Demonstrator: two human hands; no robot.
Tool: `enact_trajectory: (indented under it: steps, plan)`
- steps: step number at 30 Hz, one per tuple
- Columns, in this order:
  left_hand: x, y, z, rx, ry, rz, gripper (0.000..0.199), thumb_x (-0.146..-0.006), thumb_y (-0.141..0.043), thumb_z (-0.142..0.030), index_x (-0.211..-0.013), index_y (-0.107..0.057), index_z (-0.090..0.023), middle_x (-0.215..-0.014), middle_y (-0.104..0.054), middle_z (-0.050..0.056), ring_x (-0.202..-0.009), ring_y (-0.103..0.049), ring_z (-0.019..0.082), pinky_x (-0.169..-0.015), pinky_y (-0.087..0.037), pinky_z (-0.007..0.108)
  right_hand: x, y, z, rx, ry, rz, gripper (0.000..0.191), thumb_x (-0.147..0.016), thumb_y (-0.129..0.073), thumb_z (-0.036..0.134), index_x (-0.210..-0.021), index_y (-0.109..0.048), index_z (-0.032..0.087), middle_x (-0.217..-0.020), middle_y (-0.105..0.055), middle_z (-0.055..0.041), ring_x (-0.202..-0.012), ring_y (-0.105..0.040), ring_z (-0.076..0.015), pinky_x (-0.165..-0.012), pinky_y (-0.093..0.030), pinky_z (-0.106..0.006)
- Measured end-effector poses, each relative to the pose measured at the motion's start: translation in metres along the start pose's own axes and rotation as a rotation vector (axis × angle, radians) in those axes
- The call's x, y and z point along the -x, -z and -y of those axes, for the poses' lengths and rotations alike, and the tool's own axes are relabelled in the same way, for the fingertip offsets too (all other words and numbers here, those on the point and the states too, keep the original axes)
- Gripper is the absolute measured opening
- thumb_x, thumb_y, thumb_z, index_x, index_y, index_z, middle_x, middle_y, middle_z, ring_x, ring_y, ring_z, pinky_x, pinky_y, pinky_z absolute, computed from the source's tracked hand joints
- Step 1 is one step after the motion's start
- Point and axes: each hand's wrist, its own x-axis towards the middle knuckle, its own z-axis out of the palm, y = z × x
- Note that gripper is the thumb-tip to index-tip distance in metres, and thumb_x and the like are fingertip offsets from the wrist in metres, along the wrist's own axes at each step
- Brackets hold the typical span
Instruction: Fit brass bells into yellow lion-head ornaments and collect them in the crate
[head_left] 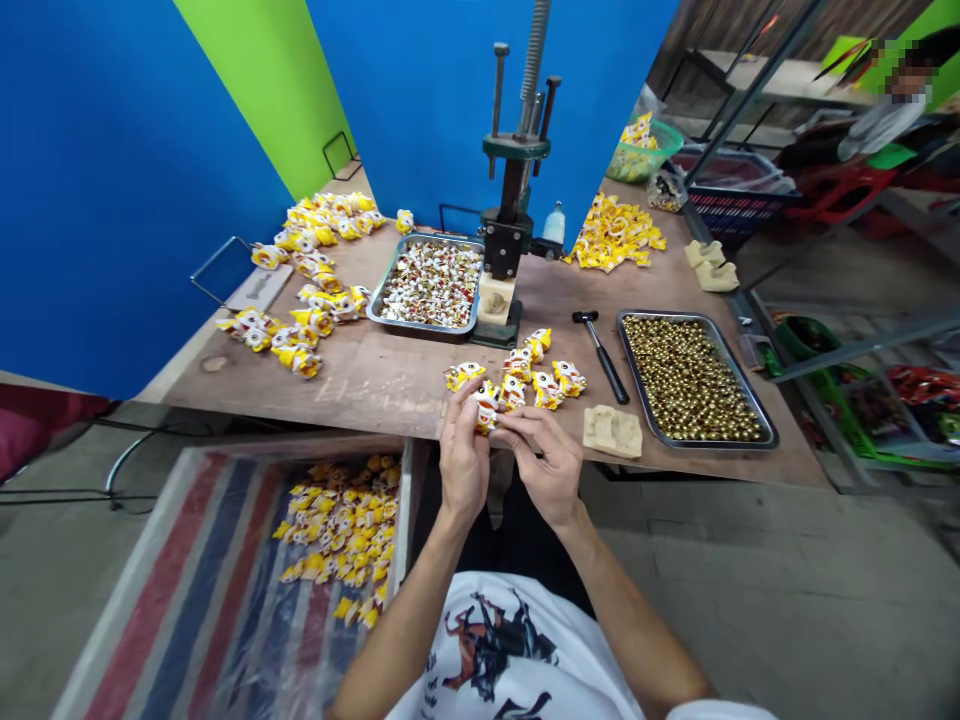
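Note:
At the table's front edge, my left hand (463, 450) is closed around a small yellow-and-white figurine (487, 405) with red and black markings. The fingers of my right hand (547, 455) are bent and pressed together at the figurine's lower right side; whether they pinch a part of it is hard to see. Just beyond my hands lie several similar figurines (546, 388). A hand press (506, 240) stands behind them, with a cream block (496, 300) under its ram. Left of the press is a metal tray (382, 312) of small white and red pieces.
A hammer (604, 358) lies beside a tray (634, 375) of gold beads. A cream block (613, 430) rests near the front edge. More figurines (300, 330) lie at left, yellow pieces (619, 235) at right. A striped-lined box (202, 580) sits below. Another person (885, 120) is at far right.

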Motion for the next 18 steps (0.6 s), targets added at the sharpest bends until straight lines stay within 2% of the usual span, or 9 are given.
enact_trajectory:
  steps: [6,11,18]
  plan:
    - [0.013,-0.009,0.01,0.06,-0.009,-0.044,0.033,-0.107,-0.073,-0.055,-0.125,-0.077,-0.027,-0.122,-0.075,0.005,-0.107,-0.071,0.017,-0.098,-0.059,0.026,0.002,0.006,-0.001,0.048,0.019,-0.041,0.025,-0.105,-0.077,0.014,-0.124,-0.086,0.028,-0.115,-0.085,-0.0071,-0.107,-0.083,-0.0238,-0.099,-0.069,-0.039]
    - [0.021,-0.006,0.015,0.124,-0.033,0.045,0.035,-0.107,-0.072,-0.062,-0.12,-0.074,-0.03,-0.118,-0.074,0.003,-0.107,-0.072,0.016,-0.1,-0.06,0.027,0.007,0.014,0.002,0.03,0.006,-0.028,0.025,-0.106,-0.077,0.016,-0.125,-0.086,0.029,-0.115,-0.084,-0.0068,-0.106,-0.082,-0.0231,-0.098,-0.07,-0.039]
    - [0.03,-0.002,0.025,0.075,-0.009,0.086,0.042,-0.101,-0.074,-0.07,-0.115,-0.068,-0.031,-0.107,-0.071,0.003,-0.094,-0.071,0.016,-0.088,-0.062,0.027,0.013,0.019,0.007,0.045,-0.023,-0.012,0.025,-0.107,-0.074,0.017,-0.126,-0.085,0.03,-0.117,-0.083,-0.007,-0.11,-0.082,-0.0247,-0.1,-0.07,-0.04]
